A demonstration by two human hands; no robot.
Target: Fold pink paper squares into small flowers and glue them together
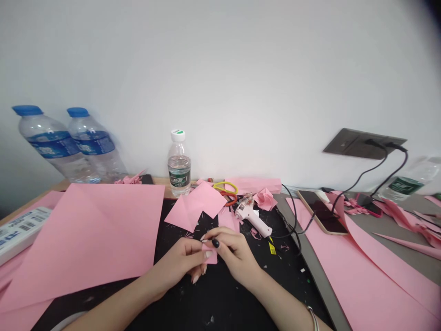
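Between my two hands is a small piece of pink paper (211,258), held just above the black mat (220,299). My left hand (188,259) pinches its left side, thumb on top and fingers curled beneath. Thumb and index finger of my right hand (232,250) close together at the paper's upper edge; a dark nail shows on the thumb. Just beyond my hands lie cut pink paper pieces (196,204). A white hot glue gun (253,218) rests to the right of them, near a folded pink paper rose (265,199).
Large pink sheets (103,230) cover the left side; more pink sheets (344,257) lie right, with a phone (322,211) on them. A small water bottle (179,168) and yellow-handled scissors (225,187) are at the back. Black cables (294,220) run toward the wall socket (361,142).
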